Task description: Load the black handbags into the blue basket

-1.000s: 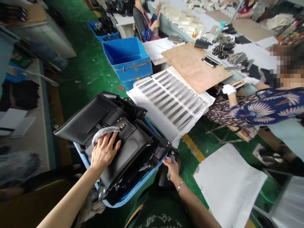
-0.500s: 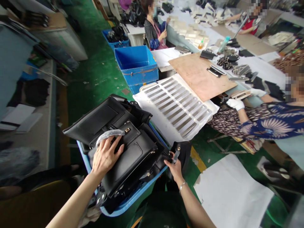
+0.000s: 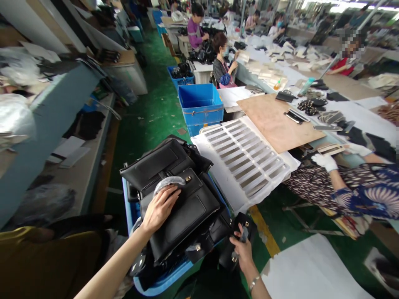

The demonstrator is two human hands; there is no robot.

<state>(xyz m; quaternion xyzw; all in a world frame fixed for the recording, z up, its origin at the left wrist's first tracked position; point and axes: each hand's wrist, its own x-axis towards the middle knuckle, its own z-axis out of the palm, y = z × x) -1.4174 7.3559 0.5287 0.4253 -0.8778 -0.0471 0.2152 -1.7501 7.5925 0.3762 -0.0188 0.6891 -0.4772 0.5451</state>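
My left hand lies on the flap of a black handbag. Its fingers are stretched out, close beside the plastic-wrapped handle. Several black handbags are piled in a blue crate. Outside the crate's right side, my right hand is closed round the wrapped handle of another black handbag, which hangs low, partly hidden by the hand and dark clothing.
A white slatted rack stands right of the crate, with a brown board behind it. Beyond is an open blue bin. At right sits a co-worker in white gloves. A white sheet lies at lower right.
The camera view has shifted, so the scene sits further right and lower. My left hand's fingers have drawn closer together on the handbag. My right hand still holds its handbag, now further from the crate.
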